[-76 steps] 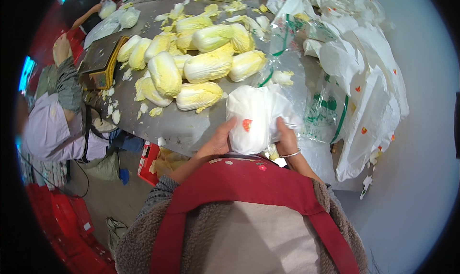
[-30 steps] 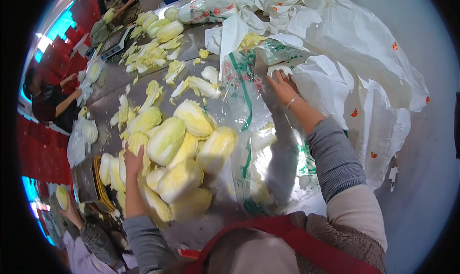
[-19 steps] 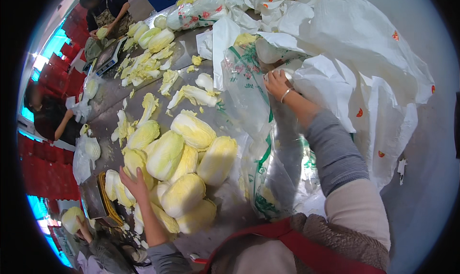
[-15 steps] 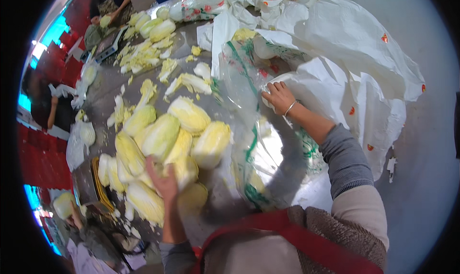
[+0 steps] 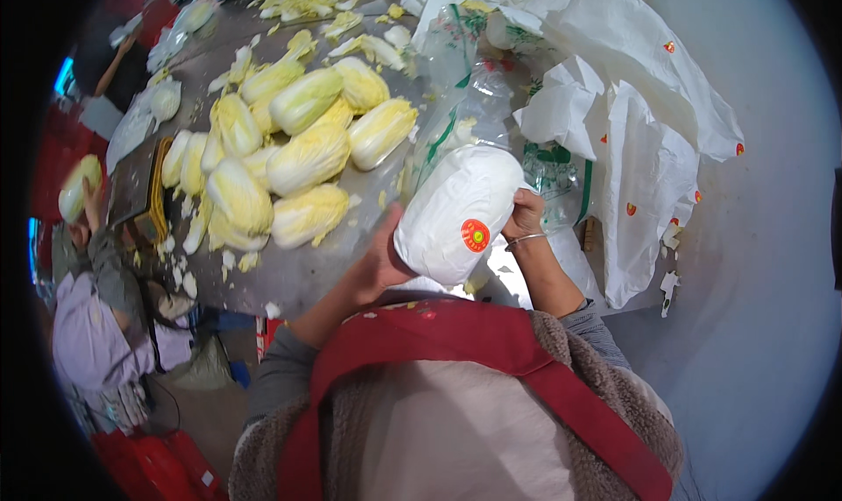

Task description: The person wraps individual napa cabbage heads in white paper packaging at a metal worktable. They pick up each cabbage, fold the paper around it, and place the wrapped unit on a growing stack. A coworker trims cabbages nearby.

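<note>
A plump bundle wrapped in white paper (image 5: 447, 207), shaped like a Chinese cabbage, is held tilted in front of my body. A round red sticker (image 5: 474, 235) shows on its near side. My left hand (image 5: 384, 254) grips its lower left side, with the fingers partly hidden beneath it. At the upper right end, my right hand (image 5: 524, 213), with a bangle at the wrist, pinches the wrapping. Just left of the bundle lies a pile of trimmed pale yellow Chinese cabbages (image 5: 309, 157) on the grey table (image 5: 338, 260).
Loose white paper sheets (image 5: 649, 168) with red stickers spread over the right side. Clear green-printed plastic (image 5: 452, 71) lies beyond the bundle. Torn cabbage leaves (image 5: 311, 1) cover the far table. At the left, another person's hand (image 5: 90, 205) holds a cabbage (image 5: 81, 188) near a dark tray (image 5: 136, 181).
My right hand has come back from the paper sheets, and my left hand has left the cabbage pile. Both now hold the white wrapped bundle close to my body. The view has shifted.
</note>
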